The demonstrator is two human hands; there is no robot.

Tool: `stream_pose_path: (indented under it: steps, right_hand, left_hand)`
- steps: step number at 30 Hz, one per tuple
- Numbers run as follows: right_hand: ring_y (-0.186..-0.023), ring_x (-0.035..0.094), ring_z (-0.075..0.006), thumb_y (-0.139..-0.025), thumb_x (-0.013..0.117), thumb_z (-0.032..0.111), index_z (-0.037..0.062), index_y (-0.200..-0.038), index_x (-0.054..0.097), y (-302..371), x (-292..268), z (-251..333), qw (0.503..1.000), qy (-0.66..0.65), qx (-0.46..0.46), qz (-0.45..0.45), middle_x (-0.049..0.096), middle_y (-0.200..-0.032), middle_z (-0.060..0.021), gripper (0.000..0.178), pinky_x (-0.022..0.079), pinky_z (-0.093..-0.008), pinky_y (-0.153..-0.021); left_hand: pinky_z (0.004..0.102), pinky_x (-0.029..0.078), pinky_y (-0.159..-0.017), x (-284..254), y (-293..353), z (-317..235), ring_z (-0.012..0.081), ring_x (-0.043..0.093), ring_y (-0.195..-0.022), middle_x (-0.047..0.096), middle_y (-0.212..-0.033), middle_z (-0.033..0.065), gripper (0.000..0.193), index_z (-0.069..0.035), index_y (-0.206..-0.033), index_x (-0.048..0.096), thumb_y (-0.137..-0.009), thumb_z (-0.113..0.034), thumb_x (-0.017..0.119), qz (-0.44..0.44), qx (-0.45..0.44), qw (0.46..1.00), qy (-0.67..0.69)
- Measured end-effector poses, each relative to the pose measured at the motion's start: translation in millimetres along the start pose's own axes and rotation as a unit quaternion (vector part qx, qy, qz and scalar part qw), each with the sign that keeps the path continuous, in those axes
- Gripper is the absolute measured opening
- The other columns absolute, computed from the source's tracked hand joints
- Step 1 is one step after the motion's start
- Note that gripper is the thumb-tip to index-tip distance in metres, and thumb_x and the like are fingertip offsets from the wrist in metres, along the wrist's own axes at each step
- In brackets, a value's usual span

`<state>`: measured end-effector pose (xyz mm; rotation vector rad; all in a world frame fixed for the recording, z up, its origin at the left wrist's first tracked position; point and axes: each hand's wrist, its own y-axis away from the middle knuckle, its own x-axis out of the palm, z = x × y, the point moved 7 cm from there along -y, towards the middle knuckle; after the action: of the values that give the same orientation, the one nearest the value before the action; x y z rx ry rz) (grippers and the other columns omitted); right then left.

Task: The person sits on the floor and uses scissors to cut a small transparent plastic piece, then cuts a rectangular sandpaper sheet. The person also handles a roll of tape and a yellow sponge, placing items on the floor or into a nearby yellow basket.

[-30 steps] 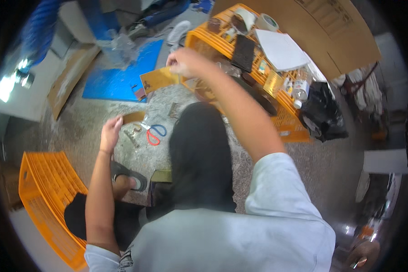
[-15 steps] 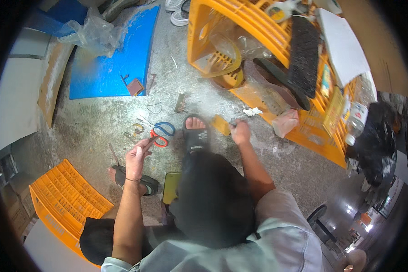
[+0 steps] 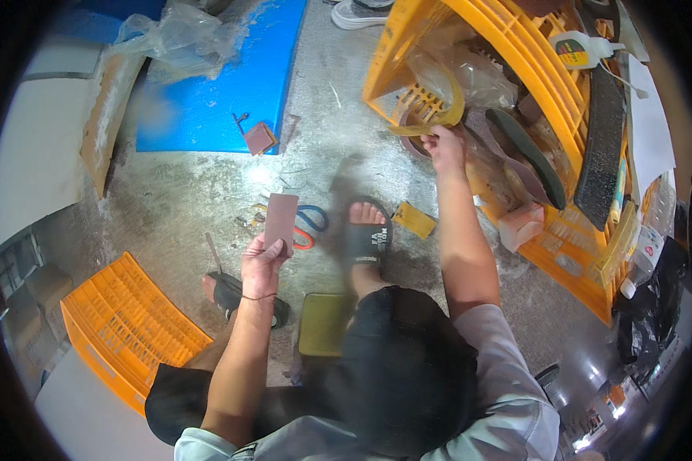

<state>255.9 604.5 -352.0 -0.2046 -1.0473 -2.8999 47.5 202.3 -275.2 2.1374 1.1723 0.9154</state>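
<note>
My left hand [image 3: 262,265] pinches a reddish-brown rectangular sheet [image 3: 282,215], which looks like sandpaper, upright between thumb and fingers. Scissors with blue and red handles [image 3: 312,218] lie on the floor just beyond it, partly covered. My right hand [image 3: 447,150] reaches to the orange crate [image 3: 396,54] at the far right, its fingers closed on the end of a curled yellow strip [image 3: 417,131]. More of that strip loops inside the crate. A yellow piece [image 3: 414,220] lies on the floor between my sandalled foot and my right forearm.
A blue board [image 3: 207,115] with a small brown square [image 3: 260,139] on it lies far left. Dark curved pieces [image 3: 527,154] and a white bottle [image 3: 584,51] rest on the crate. Another orange crate [image 3: 134,323] stands near left; a green-topped seat [image 3: 321,326] is below me.
My right hand has left the yellow piece on the floor and moved up to the strip at the crate. The sheet in my left hand now shows its flat face.
</note>
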Motion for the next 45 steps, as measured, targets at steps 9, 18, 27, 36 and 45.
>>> stream_pose_path:
  steps: [9,18,27,36,45]
  right_hand:
    - [-0.059,0.054,-0.0112,-0.092,0.061,0.002,0.003,-0.128,0.052,135.7,-36.7,11.0,0.987,0.019,-0.063,0.144,0.068,-0.098,-0.0095,0.037,0.041,-0.0258,-0.049]
    - [-0.077,0.058,-0.0046,-0.087,0.074,0.006,-0.0023,-0.132,0.054,194.5,21.7,-0.9,0.915,0.292,-0.078,0.268,0.068,-0.093,-0.0007,0.049,0.046,-0.0193,-0.07]
    - [-0.073,0.064,-0.0088,-0.091,0.069,0.02,-0.0008,-0.148,0.041,293.1,208.5,69.5,0.776,0.312,-0.037,0.546,0.069,-0.087,-0.0052,0.067,0.047,-0.0213,-0.063]
    - [-0.066,0.069,-0.0169,-0.094,0.065,0.022,0.0016,-0.111,0.061,415.2,350.6,79.4,0.723,0.326,-0.012,0.61,0.071,-0.088,-0.0083,0.027,0.057,-0.0312,-0.061]
    - [-0.066,0.063,-0.0184,-0.094,0.065,0.027,-0.0006,-0.11,0.063,476.9,472.1,97.5,0.784,0.218,-0.054,0.579,0.068,-0.088,-0.0118,0.032,0.052,-0.029,-0.06]
  left_hand:
    - [0.0267,0.053,-0.068,-68.6,4.6,46.5,0.0125,0.067,-0.078,0.072,-0.094,0.0032,0.012,-0.004,-0.104,0.07,-0.098,-0.008,0.061,-0.038,-0.054,0.995,-0.075]
    - [0.0454,0.037,-0.112,-85.0,18.9,30.4,0.0358,0.045,-0.135,0.047,-0.144,0.0238,0.085,0.001,-0.148,0.04,-0.082,-0.032,0.081,-0.086,0.091,0.837,-0.533]
    - [0.0358,0.057,-0.077,4.2,72.3,-204.0,0.0229,0.074,-0.088,0.074,-0.094,0.017,0.025,-0.003,-0.115,0.063,-0.09,-0.007,0.065,-0.114,0.418,0.776,-0.459]
    - [0.0268,0.054,-0.063,-76.0,198.3,-344.2,0.0128,0.069,-0.071,0.069,-0.081,0.0059,0.014,0.002,-0.098,0.067,-0.092,-0.01,0.067,-0.111,0.427,0.812,-0.383]
    - [0.0321,0.054,-0.072,-135.1,192.4,-441.6,0.0178,0.068,-0.078,0.073,-0.085,0.0112,0.023,0.0,-0.1,0.072,-0.091,-0.019,0.065,-0.27,0.554,0.739,-0.27]
